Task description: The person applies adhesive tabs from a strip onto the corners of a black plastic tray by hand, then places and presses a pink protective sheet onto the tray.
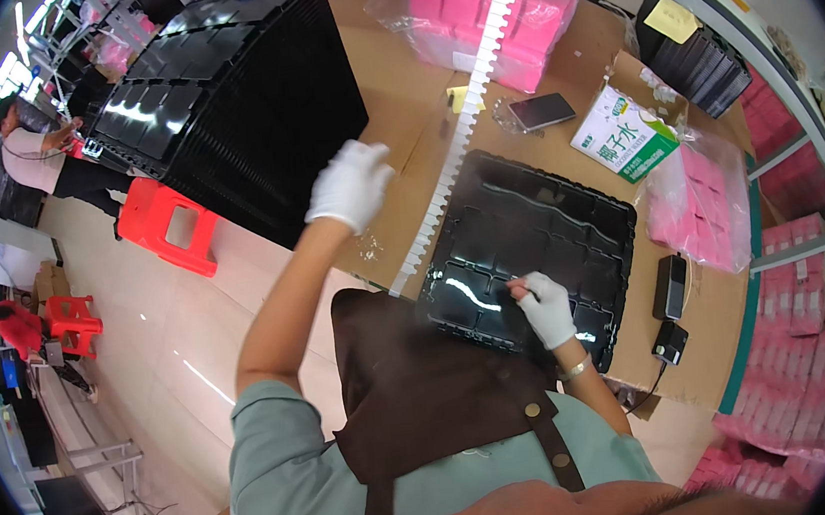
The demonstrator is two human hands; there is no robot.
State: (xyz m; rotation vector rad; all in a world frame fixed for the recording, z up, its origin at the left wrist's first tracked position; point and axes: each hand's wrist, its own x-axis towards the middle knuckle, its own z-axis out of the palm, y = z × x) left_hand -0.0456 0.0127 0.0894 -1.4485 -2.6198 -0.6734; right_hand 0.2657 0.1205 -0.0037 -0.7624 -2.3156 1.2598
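A black plastic tray (540, 224) with shallow square compartments and a glossy surface lies on the cardboard-covered table in front of me. My right hand (546, 312), in a white glove with bare fingertips showing, is over the tray's near right part. Its fingers are curled and pinched together; whatever they may hold is too small to make out. My left hand (350, 186), also white-gloved, is raised beside a tall stack of black trays (286, 110). Its fingers are loosely bent and apart, with nothing visible in them. Between both hands runs a long white toothed strip (461, 137).
Bagged pink blocks (497, 7) sit at the back. A phone (542, 111), a green-and-white carton (624, 133), a pink bag (698, 202) and small black devices (670, 288) line the right. A red stool (168, 228) stands left; two people are farther off.
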